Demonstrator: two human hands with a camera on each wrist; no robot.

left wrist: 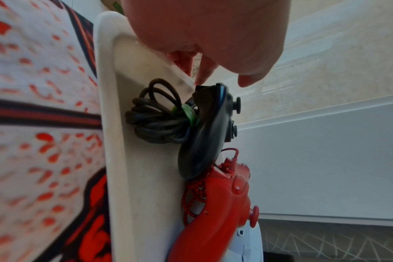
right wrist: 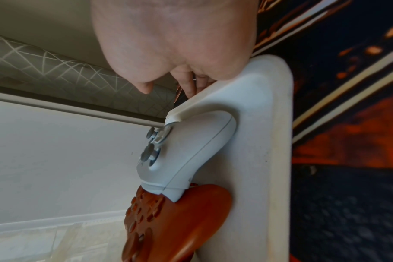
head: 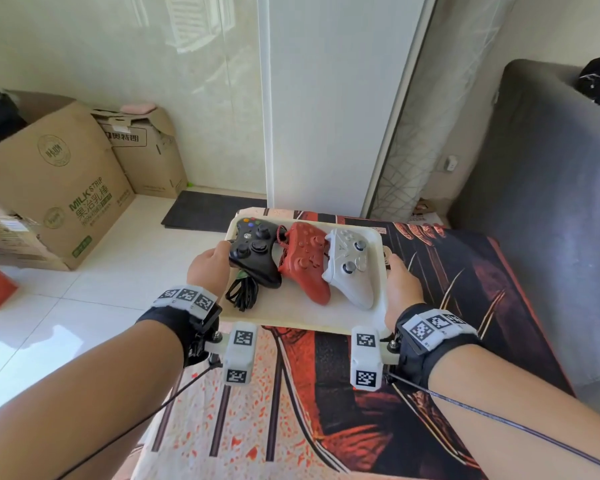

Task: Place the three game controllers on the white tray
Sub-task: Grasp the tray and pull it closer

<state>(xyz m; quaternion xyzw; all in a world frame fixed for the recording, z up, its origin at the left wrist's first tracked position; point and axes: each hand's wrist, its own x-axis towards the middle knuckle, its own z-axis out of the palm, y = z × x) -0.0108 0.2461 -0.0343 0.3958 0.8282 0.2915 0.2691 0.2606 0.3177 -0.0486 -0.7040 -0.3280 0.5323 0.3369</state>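
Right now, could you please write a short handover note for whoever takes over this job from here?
Left hand: grips the left edge of the white tray, thumb by the black controller.
Right hand: grips the tray's right edge.
Things: the black controller, red controller and white controller lie side by side on the tray, each touching its neighbour. The black one's coiled cable is on the tray too. The tray is over the patterned cloth; whether it rests on it or is lifted, I cannot tell.
Done: all three controllers are on the tray.
Left: nothing to place; perhaps just let go of the tray.
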